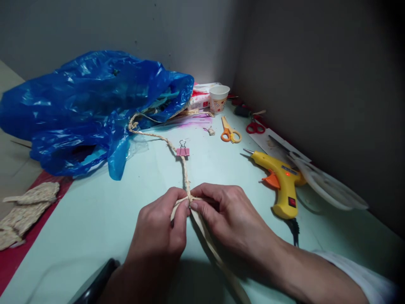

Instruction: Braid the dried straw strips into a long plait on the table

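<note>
A thin pale braid (185, 171) of flat natural-fibre strands runs from the blue bag towards me, gripped partway by a pink binder clip (182, 151). At its near end my left hand (161, 226) pinches one strand between thumb and fingers. Close against it, my right hand (226, 213) has thumb and forefinger closed on another strand at the same crossing point. A loose pale strand (210, 245) trails down from between the hands to the bottom edge. The fingertips partly hide the crossing.
A blue plastic bag (95, 97) lies at the left rear. Rightward are a yellow glue gun (286, 181), orange-yellow scissors (230, 131), red-handled scissors (255, 127) and a paper cup (219, 99). A woven piece (27, 211) sits at the left edge; a dark object (98, 280) is near me.
</note>
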Tool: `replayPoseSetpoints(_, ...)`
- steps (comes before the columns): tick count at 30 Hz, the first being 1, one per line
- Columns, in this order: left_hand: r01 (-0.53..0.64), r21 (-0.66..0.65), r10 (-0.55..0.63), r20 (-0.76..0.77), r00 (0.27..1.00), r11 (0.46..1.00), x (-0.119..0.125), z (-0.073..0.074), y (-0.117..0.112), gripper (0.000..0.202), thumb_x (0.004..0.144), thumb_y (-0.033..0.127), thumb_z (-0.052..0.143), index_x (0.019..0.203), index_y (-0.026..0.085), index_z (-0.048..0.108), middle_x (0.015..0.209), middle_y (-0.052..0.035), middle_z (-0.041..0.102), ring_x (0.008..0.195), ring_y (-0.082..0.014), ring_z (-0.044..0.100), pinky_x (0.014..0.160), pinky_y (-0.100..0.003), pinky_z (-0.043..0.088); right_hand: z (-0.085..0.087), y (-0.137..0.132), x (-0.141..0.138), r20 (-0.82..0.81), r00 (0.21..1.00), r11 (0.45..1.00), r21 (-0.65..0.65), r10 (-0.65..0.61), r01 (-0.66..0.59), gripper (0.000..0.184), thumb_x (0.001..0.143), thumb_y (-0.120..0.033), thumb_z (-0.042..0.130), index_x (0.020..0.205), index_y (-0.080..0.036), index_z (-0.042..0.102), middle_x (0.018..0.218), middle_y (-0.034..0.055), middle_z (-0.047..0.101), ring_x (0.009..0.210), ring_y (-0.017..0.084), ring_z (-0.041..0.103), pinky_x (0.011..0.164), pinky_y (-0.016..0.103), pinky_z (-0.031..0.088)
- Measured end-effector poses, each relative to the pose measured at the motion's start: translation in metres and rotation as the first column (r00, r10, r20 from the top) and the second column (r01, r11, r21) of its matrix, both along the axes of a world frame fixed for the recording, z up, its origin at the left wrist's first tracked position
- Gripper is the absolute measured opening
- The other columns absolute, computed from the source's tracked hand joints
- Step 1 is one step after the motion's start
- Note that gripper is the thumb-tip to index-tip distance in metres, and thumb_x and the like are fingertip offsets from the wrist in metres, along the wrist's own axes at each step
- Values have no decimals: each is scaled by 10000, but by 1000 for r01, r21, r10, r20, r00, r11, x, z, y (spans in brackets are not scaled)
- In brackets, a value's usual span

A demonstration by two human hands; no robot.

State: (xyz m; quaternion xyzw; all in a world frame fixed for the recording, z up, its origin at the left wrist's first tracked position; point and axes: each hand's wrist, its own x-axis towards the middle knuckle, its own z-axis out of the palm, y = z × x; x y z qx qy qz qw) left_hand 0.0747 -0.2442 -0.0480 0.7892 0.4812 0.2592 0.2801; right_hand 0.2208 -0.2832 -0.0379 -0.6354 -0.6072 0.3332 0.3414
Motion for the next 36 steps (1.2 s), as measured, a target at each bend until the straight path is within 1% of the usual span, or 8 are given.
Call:
replayPoseSetpoints(3, 4, 194, 20, -121, 992, 981, 3, -1, -4, 157, 872, 212, 463, 819, 206, 611, 654, 8, 633, 559, -139, 534, 603, -257, 378, -1, -1, -1, -7, 1000, 999, 41, -3, 3, 212, 881, -166, 485, 742, -175, 645, 692, 15, 657, 631, 126, 556, 601, 244, 372)
replayPoseSetpoints(5, 25, 218, 6, -139, 990, 976, 5, 0, -5, 194, 887, 207, 425, 799, 196, 598, 645, 1, 609, 543, -138, 509, 594, -265, 368, -1, -1, -1, -3, 1000, 997, 76, -13, 13, 208, 879, -157, 486, 749, -173, 648, 695, 18, 658, 634, 128, 561, 605, 242, 374)
replayPoseSetpoints(9, 5, -62, -7, -29, 1000, 998, 8, 3, -2, 237, 909, 277, 417, 715, 200, 529, 613, 19, 527, 567, -133, 464, 585, -260, 360, -1, -1, -1, 33, 999, 992, 128, -21, 17, 196, 869, -137, 491, 766, -176, 653, 718, 19, 664, 646, 127, 564, 626, 240, 374)
replayPoseSetpoints(12, 32, -334, 17, 144, 989, 942, 6, 4, 2, 287, 907, 350, 456, 666, 199, 491, 600, 39, 475, 556, -107, 419, 539, -228, 342, -2, -3, -1, 76, 997, 989, 144, 7, -18, 189, 872, -128, 482, 795, -175, 648, 725, 18, 662, 634, 121, 551, 627, 237, 364)
replayPoseSetpoints(16, 89, -499, 84, 313, 946, 862, 1, 1, 6, 304, 873, 365, 541, 637, 173, 534, 564, 51, 470, 478, -64, 333, 465, -201, 270, -2, -3, -1, 147, 987, 989, 125, 58, -76, 166, 875, -148, 492, 759, -168, 610, 693, 12, 637, 598, 109, 502, 609, 234, 340)
replayPoseSetpoints(23, 107, -614, 189, 398, 898, 782, -1, 3, 9, 288, 823, 364, 608, 638, 145, 588, 542, 45, 482, 444, -37, 281, 433, -185, 196, 7, 3, 11, 60, 994, 995, -3, 95, -95, 316, 936, -237, 415, 724, -193, 646, 671, -23, 648, 594, 92, 497, 624, 239, 332)
replayPoseSetpoints(29, 61, -677, 267, 370, 890, 733, 3, 12, 9, 253, 774, 332, 642, 621, 134, 606, 531, 20, 534, 417, -28, 262, 416, -182, 161, 4, 4, 13, -122, 990, 974, -203, 75, -99, 278, 911, -259, 433, 710, -180, 610, 675, -22, 661, 582, 92, 506, 548, 222, 334)
replayPoseSetpoints(36, 35, -710, 321, 361, 875, 703, 2, 9, 10, 241, 748, 323, 663, 599, 136, 627, 461, 46, 414, 398, -30, 223, 395, -189, 153, 6, -6, 2, 174, 981, 994, -79, 88, -75, 202, 911, -266, 413, 760, -200, 532, 597, -20, 562, 510, 107, 446, 510, 256, 268)
